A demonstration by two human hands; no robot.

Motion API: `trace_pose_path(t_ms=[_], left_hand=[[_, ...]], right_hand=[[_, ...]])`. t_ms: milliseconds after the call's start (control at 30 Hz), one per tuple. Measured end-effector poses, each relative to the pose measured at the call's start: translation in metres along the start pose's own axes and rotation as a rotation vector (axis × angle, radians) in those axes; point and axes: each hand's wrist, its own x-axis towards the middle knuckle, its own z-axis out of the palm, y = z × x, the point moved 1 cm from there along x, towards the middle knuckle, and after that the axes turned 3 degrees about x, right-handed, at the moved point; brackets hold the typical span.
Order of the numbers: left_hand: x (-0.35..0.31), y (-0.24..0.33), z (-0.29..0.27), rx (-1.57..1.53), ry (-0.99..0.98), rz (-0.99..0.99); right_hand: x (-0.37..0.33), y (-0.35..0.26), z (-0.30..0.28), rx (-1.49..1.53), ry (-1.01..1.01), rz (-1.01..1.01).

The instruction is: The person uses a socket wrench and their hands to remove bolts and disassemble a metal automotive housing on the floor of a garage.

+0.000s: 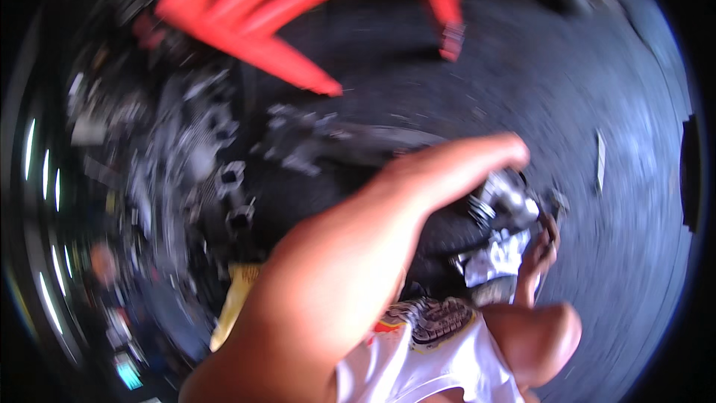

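Note:
A silvery, rounded metal part, with a ridged or threaded section at its left, is held to the right of my body. My right hand has its fingers curled at the part's lower right end. Reaching across from the left, my left hand is at the part's upper edge. Its fingers are blurred and mostly hidden, so its grip does not show. Just below the metal part is a crumpled white cloth or wrapper. The exact kind of metal part cannot be made out.
A red plastic chair stands ahead on the dark floor. Many grey metal parts lie scattered to the left. A yellow bag or sheet is by my left arm. A pale strip lies at right.

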Motion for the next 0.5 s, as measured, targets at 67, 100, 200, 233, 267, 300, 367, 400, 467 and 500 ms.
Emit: trace_pose_path(t_ms=[67, 100, 200, 233, 267, 300, 367, 400, 467, 500], left_hand=[[0.008, 0.005, 0.010, 0.230, 0.020, 0.187], [0.013, 0.007, 0.007, 0.439, -0.074, 0.304], [0.011, -0.005, 0.008, 0.519, -0.092, 0.345], [0.014, 0.010, 0.003, 0.385, -0.033, 0.398], [0.007, 0.009, 0.002, 0.335, -0.060, 0.364], [0.000, 0.021, -0.003, 0.381, -0.081, 0.375], [-0.005, 0.039, -0.005, 0.331, -0.091, 0.403], [-0.011, 0.040, -0.008, 0.282, -0.089, 0.399], [-0.013, 0.028, -0.005, 0.227, -0.092, 0.362], [-0.015, 0.024, -0.005, 0.179, -0.098, 0.349]], right_hand=[[0.006, -0.006, 0.006, 0.082, -0.010, 0.021], [0.012, -0.009, 0.004, 0.054, -0.031, -0.019], [0.015, -0.007, 0.004, 0.181, -0.022, -0.018], [0.020, -0.019, -0.016, 0.186, 0.007, -0.054], [0.018, -0.014, -0.014, 0.252, 0.027, -0.049], [0.015, -0.013, -0.020, 0.250, 0.051, -0.038], [0.010, -0.015, -0.033, 0.212, 0.081, -0.044], [0.008, -0.014, -0.033, 0.221, 0.102, -0.059], [0.007, -0.010, -0.024, 0.375, 0.120, 0.026], [0.012, -0.011, -0.021, 0.429, 0.141, 0.031]])
